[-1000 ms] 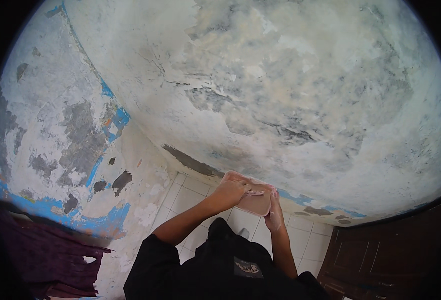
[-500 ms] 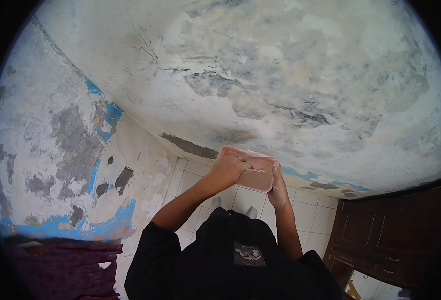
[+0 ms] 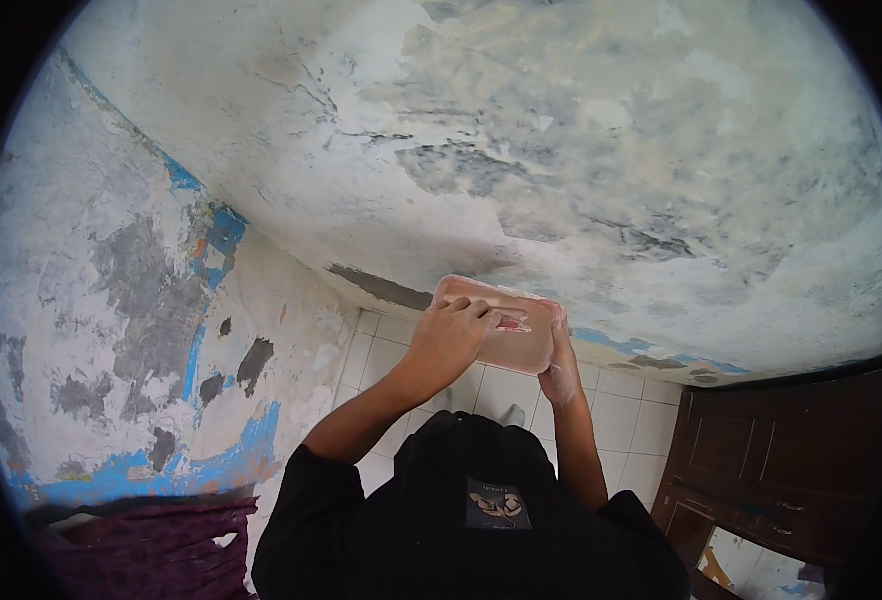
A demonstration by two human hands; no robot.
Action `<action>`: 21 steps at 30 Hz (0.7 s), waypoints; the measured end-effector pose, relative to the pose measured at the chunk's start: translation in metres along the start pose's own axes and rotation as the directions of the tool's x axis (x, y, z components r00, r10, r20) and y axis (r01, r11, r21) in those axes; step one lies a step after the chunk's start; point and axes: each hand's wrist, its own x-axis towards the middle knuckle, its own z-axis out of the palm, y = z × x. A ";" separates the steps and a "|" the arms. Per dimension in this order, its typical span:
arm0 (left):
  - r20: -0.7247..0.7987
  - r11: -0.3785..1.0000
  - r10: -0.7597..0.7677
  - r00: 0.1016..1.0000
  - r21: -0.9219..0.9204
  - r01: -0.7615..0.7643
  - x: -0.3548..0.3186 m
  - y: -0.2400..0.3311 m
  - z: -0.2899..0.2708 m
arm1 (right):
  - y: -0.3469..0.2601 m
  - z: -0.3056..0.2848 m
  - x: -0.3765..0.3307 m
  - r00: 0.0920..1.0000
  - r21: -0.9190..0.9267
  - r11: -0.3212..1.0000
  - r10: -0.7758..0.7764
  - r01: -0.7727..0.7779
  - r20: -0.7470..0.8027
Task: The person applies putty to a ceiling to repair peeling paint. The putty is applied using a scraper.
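A shallow pinkish rectangular tray (image 3: 513, 352), its rim smeared with white, is held out in front of me, close to the wall. My right hand (image 3: 562, 365) grips its right edge; the fingers are partly hidden behind it and whitened with paste or dust. My left hand (image 3: 446, 342) reaches over the tray's left side, fingers closed on a small flat scraper (image 3: 512, 321) that is coated with whitish-pink paste. The scraper lies over the tray's inside; whether it touches the bottom I cannot tell. Most of its handle is hidden by my fingers.
A wall (image 3: 381, 190) with patchy filler and grey marks rises ahead, meeting a peeling side wall (image 3: 141, 330) at the left corner. A dark wooden cabinet (image 3: 771, 440) stands at right, a purple cloth (image 3: 161, 545) hangs lower left. White floor tiles (image 3: 621, 420) lie below.
The tray has risen slightly and shifted a little right. My left hand has turned the scraper, showing more of its paste-coated face. The view has shifted slightly.
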 end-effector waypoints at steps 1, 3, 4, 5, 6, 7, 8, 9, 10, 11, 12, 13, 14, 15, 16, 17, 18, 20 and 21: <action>-0.015 0.999 -0.033 0.999 -0.008 0.032 0.000 -0.003 -0.002 | 0.000 0.002 0.002 1.000 0.001 1.000 0.000 0.000 -0.003; -0.027 0.998 -0.065 0.998 -0.017 0.065 0.002 -0.009 0.000 | 0.002 0.005 0.004 1.000 0.009 1.000 -0.010 0.010 -0.009; -0.060 0.998 -0.053 0.997 -0.020 0.052 0.004 -0.012 0.005 | 0.004 0.005 0.005 1.000 0.009 1.000 -0.008 0.008 -0.010; -0.092 0.999 -0.041 0.995 -0.022 0.039 0.006 -0.014 0.009 | 0.007 0.004 0.007 1.000 0.026 1.000 -0.004 0.004 0.001; -0.090 0.999 -0.040 0.995 -0.024 0.038 0.008 -0.012 0.012 | 0.008 0.005 0.008 1.000 0.043 0.999 -0.002 0.001 0.010; -0.063 0.998 -0.044 0.997 -0.037 0.042 0.010 -0.010 0.014 | 0.007 0.005 0.009 1.000 0.043 0.999 -0.001 0.001 0.007; -0.035 0.998 -0.047 0.998 -0.049 0.046 0.011 -0.009 0.016 | 0.007 0.006 0.010 1.000 0.022 1.000 -0.003 0.003 0.005; -0.033 0.998 -0.042 0.999 -0.052 0.040 0.010 -0.010 0.018 | 0.006 0.007 0.010 1.000 0.001 1.000 -0.007 0.007 0.000; 0.008 0.998 -0.028 1.000 -0.063 0.028 0.006 -0.011 0.020 | 0.007 0.006 0.010 1.000 0.001 1.000 -0.009 0.009 -0.006; 0.050 0.997 -0.013 0.999 -0.074 0.017 0.003 -0.013 0.021 | 0.010 0.005 0.010 1.000 0.011 1.000 0.008 -0.007 -0.030; 0.051 0.997 -0.011 0.999 -0.074 0.015 0.002 -0.016 0.017 | 0.010 0.006 0.011 0.998 0.023 0.999 0.026 -0.024 -0.051; 0.086 0.998 -0.013 0.996 -0.056 0.018 0.000 -0.018 0.013 | 0.010 0.006 0.011 0.998 0.025 0.999 0.025 -0.024 -0.053; 0.121 0.999 -0.016 0.993 -0.038 0.020 -0.001 -0.019 0.009 | 0.008 0.006 0.011 0.999 -0.005 1.000 -0.005 0.005 -0.043; 0.122 0.999 -0.016 0.992 -0.037 0.020 -0.001 -0.020 0.004 | 0.007 0.007 0.012 0.999 -0.035 0.999 -0.034 0.033 -0.031; 0.059 0.997 -0.040 0.997 -0.061 0.043 0.001 -0.022 -0.001 | 0.007 0.007 0.013 0.999 -0.033 0.999 -0.033 0.032 -0.032; -0.004 0.994 -0.065 0.998 -0.087 0.065 0.002 -0.023 -0.003 | 0.008 0.006 0.014 0.998 -0.053 0.997 -0.052 0.050 -0.028; -0.003 0.994 -0.067 0.998 -0.086 0.067 0.002 -0.024 -0.002 | 0.007 0.009 0.014 0.997 -0.072 0.995 -0.069 0.067 -0.021; -0.109 0.995 -0.084 0.990 -0.057 0.078 0.003 -0.023 0.006 | 0.006 0.016 0.013 0.997 -0.079 0.994 -0.077 0.074 -0.029; -0.109 0.996 -0.081 0.991 -0.057 0.075 0.003 -0.021 0.010 | 0.004 0.018 0.011 0.995 -0.090 0.992 -0.091 0.087 -0.040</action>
